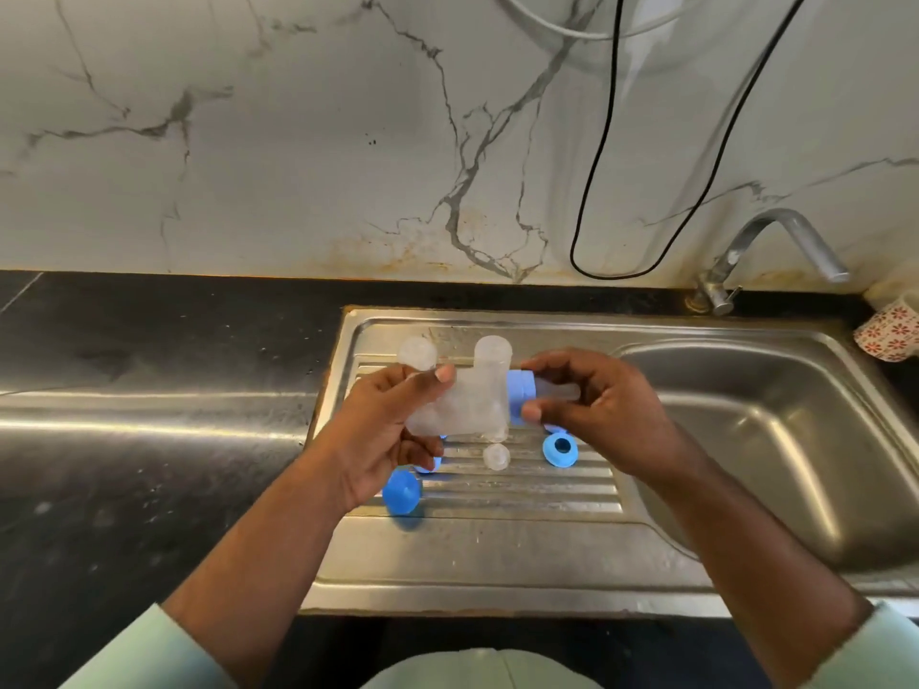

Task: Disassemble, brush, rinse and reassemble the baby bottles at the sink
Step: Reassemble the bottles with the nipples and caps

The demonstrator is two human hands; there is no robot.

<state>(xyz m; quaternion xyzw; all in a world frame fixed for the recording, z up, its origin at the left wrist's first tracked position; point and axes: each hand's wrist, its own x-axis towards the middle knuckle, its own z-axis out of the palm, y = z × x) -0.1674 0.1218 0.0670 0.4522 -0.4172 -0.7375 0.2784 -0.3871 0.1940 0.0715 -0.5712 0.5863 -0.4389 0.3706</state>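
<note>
Over the drainboard (pixel 497 539) I hold a clear baby bottle (pixel 462 405) on its side. My left hand (pixel 388 430) grips its body. My right hand (pixel 597 410) pinches the blue screw ring (pixel 519 395) and the clear nipple (pixel 557 390) at its neck. A second clear bottle (pixel 492 360) stands upright behind it, and a clear cap (pixel 417 353) rests at the back left. On the ribs lie a loose clear nipple (pixel 496 456), a blue ring (pixel 561 449), and a blue cap (pixel 402 492). Another blue part (pixel 428 467) peeks out under my left hand.
The steel sink basin (pixel 776 464) lies to the right with a bent tap (pixel 776 246) above it. A red-flowered cup (pixel 890 330) stands at the far right. Black countertop (pixel 149 390) stretches left. A black cable (pixel 597 191) hangs on the marble wall.
</note>
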